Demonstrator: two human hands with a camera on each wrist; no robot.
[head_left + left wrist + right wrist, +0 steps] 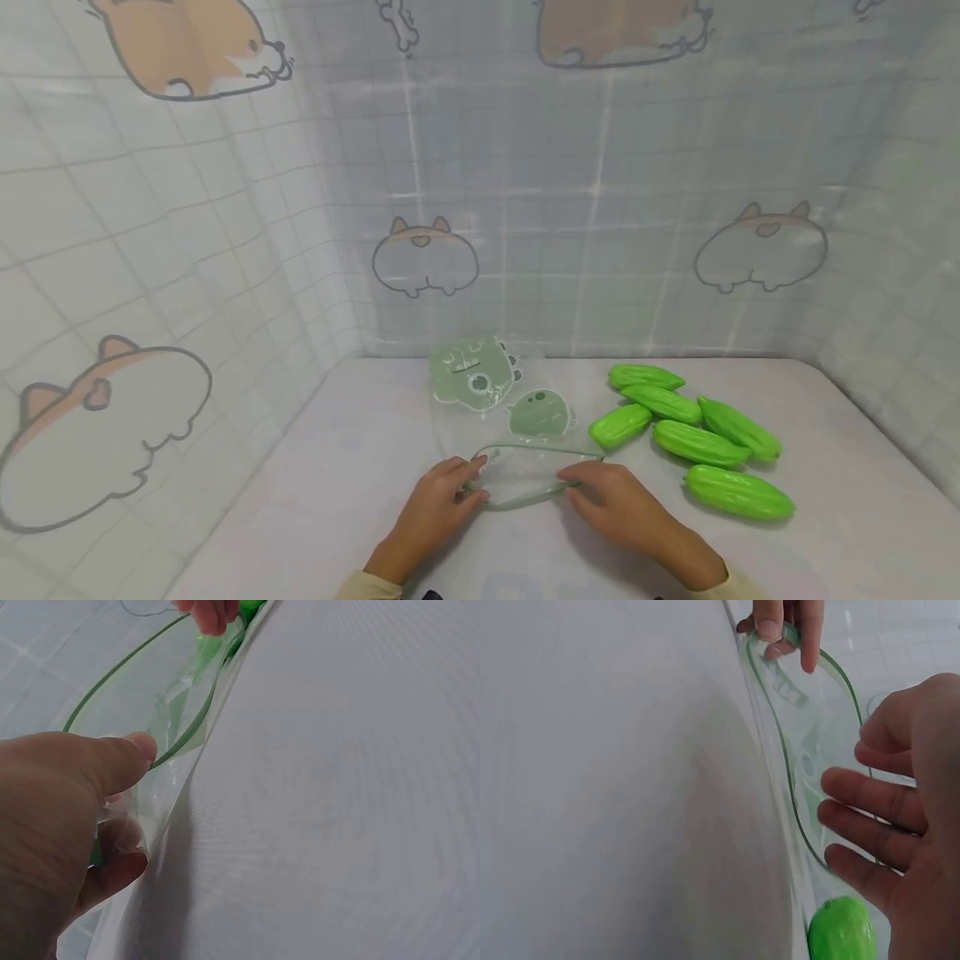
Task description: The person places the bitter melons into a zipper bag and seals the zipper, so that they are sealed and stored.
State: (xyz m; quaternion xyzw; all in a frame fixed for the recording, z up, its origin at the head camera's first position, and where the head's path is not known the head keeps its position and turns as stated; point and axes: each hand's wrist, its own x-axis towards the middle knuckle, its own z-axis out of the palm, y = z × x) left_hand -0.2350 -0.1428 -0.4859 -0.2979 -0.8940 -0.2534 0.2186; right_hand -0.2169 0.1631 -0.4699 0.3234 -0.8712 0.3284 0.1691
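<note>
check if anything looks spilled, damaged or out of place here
Nothing stands out: the plastic bag lies with its mouth open, and the green vegetables rest beside it on the table, none visibly damaged.

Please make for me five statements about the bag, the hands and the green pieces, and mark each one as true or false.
1. The left hand pinches the rim of the clear bag. True.
2. Six green oblong pieces lie to the right of the bag. True.
3. The bag's mouth is closed flat. False: it stands open.
4. The right hand grips one of the green pieces. False: it is at the right end of the bag's mouth.
5. The bag carries green cartoon prints. True.
</note>
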